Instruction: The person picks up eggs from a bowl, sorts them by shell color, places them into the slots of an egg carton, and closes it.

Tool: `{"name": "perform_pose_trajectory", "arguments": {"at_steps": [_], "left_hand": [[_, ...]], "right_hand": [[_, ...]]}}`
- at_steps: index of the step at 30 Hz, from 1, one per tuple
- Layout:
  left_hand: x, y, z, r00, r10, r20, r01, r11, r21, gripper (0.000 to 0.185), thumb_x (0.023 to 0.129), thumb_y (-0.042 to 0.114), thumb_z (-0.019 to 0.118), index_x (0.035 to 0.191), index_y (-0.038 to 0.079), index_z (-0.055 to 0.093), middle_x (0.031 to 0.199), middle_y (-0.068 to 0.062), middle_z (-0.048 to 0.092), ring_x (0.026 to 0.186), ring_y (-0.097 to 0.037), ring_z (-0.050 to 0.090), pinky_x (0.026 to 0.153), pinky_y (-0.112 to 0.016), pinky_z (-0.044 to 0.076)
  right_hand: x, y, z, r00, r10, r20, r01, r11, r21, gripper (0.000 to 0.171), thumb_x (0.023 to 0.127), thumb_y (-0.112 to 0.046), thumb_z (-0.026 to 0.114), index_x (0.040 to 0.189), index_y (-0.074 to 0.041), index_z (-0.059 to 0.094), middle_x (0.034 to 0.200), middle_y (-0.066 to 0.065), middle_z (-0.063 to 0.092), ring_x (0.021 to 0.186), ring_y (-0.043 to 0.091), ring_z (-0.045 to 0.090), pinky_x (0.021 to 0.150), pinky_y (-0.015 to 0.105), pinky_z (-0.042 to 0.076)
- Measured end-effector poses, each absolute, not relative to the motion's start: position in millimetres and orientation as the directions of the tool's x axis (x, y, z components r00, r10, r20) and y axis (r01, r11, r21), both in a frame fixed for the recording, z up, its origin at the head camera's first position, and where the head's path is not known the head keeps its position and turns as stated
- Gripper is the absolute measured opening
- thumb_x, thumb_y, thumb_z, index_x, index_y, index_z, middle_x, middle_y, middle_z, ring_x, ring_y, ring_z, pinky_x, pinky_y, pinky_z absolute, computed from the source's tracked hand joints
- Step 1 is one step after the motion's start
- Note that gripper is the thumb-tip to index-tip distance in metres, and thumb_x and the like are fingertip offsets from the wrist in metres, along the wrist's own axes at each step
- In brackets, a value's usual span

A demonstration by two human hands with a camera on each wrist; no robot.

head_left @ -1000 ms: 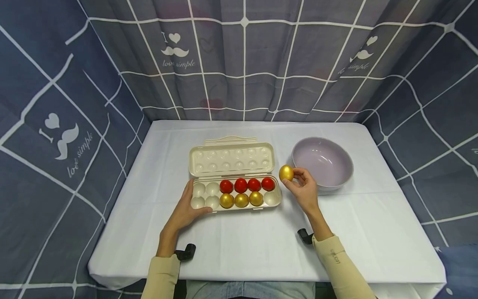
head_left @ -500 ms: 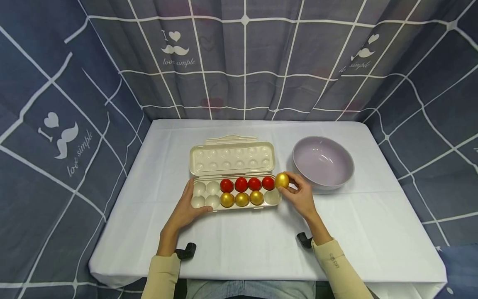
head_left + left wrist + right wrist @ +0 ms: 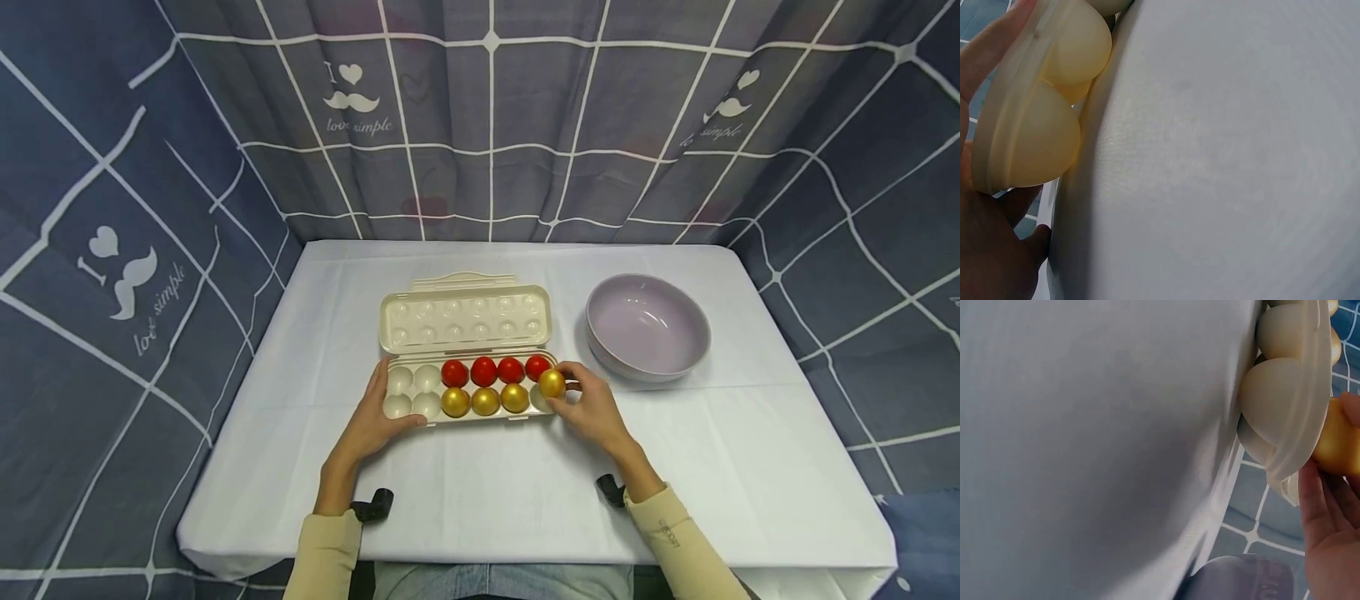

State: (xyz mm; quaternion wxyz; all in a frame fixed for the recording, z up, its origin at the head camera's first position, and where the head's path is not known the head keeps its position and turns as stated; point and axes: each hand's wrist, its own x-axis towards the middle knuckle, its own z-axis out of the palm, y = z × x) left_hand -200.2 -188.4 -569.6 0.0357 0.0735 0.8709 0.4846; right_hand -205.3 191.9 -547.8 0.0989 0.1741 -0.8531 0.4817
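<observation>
An egg carton (image 3: 480, 414) lies on the table with its lid (image 3: 465, 321) folded back. Red eggs (image 3: 483, 372) fill part of its back row, and golden eggs (image 3: 485, 402) stand in the front row. My left hand (image 3: 375, 414) grips the carton's left end, the thumb along the front edge. In the left wrist view the carton's rounded cups (image 3: 1044, 140) show beside that hand. My right hand (image 3: 594, 406) pinches a golden egg (image 3: 552, 383) over the front right cup, partly hiding that cup. The right wrist view shows this egg (image 3: 1335, 440) beside the carton's rim.
A lilac bowl (image 3: 648, 325) stands right of the carton, behind my right hand. White cloth (image 3: 480, 500) covers the table. Dark grid-patterned curtains (image 3: 487, 125) hang at the back and both sides. The carton's left cups (image 3: 414, 392) hold no eggs.
My right hand has carried the golden egg left and toward the front, from beside the bowl to the carton's front right cup. The left hand has stayed in place.
</observation>
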Motion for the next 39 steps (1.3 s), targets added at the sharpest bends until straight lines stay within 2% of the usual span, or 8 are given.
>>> {"name": "perform_pose_trajectory", "arguments": {"at_steps": [6,17,25,32,36,39], "left_hand": [[-200.3,-188.4,-569.5,-0.987,0.162,0.005,0.090,0.522,0.848,0.128,0.072,0.036,0.089,0.159,0.012,-0.001,0.164,-0.010,0.002,0.148,-0.032,0.007,0.114,-0.058,0.015],[-200.1,-188.5,-569.0,-0.987,0.162,0.009,0.093,0.518,0.850,0.128,0.072,0.037,0.089,0.159,0.013,-0.001,0.164,-0.010,0.002,0.148,-0.032,0.007,0.114,-0.058,0.015],[-199.5,-187.4,-568.0,-0.986,0.167,0.013,0.099,0.517,0.850,0.127,0.072,0.035,0.089,0.159,0.012,-0.001,0.164,-0.010,0.002,0.148,-0.032,0.009,0.114,-0.059,0.016],[-200.7,-185.4,-567.7,-0.985,0.174,0.018,0.107,0.516,0.850,0.128,0.072,0.035,0.089,0.159,0.012,-0.001,0.164,-0.010,0.003,0.148,-0.031,0.010,0.114,-0.058,0.017],[-200.0,-185.9,-567.3,-0.985,0.170,0.016,0.104,0.522,0.847,0.128,0.071,0.036,0.090,0.159,0.011,0.000,0.164,-0.011,0.004,0.148,-0.033,0.010,0.114,-0.059,0.016],[-200.0,-185.7,-568.0,-0.985,0.171,0.019,0.106,0.517,0.849,0.129,0.071,0.036,0.090,0.159,0.011,0.000,0.164,-0.012,0.003,0.148,-0.034,0.010,0.114,-0.059,0.016]], "right_hand": [[-204.0,189.3,-548.4,-0.906,-0.242,0.347,-0.418,0.640,-0.644,0.048,0.069,-0.002,0.086,0.112,-0.002,0.064,0.104,0.011,0.069,0.096,0.028,0.065,0.085,0.045,0.051],[-202.7,184.0,-542.5,-0.923,-0.250,0.292,-0.380,0.706,-0.598,0.052,0.071,-0.015,0.090,0.116,-0.002,0.068,0.109,0.013,0.070,0.101,0.031,0.063,0.089,0.048,0.049],[-202.1,180.2,-542.1,-0.917,-0.278,0.285,-0.392,0.755,-0.526,0.047,0.072,-0.021,0.090,0.110,-0.002,0.071,0.104,0.012,0.069,0.100,0.028,0.062,0.087,0.044,0.051],[-202.6,183.2,-540.6,-0.921,-0.283,0.268,-0.388,0.720,-0.576,0.039,0.074,-0.015,0.088,0.107,-0.002,0.072,0.102,0.010,0.068,0.099,0.027,0.059,0.087,0.044,0.049],[-207.0,189.0,-537.3,-0.934,-0.283,0.217,-0.352,0.629,-0.693,0.039,0.078,-0.011,0.084,0.111,0.002,0.069,0.108,0.014,0.068,0.096,0.028,0.061,0.081,0.041,0.050],[-214.8,192.9,-534.6,-0.951,-0.237,0.198,-0.298,0.535,-0.791,0.034,0.082,-0.006,0.078,0.113,0.005,0.067,0.107,0.017,0.068,0.092,0.029,0.062,0.077,0.038,0.052]]}}
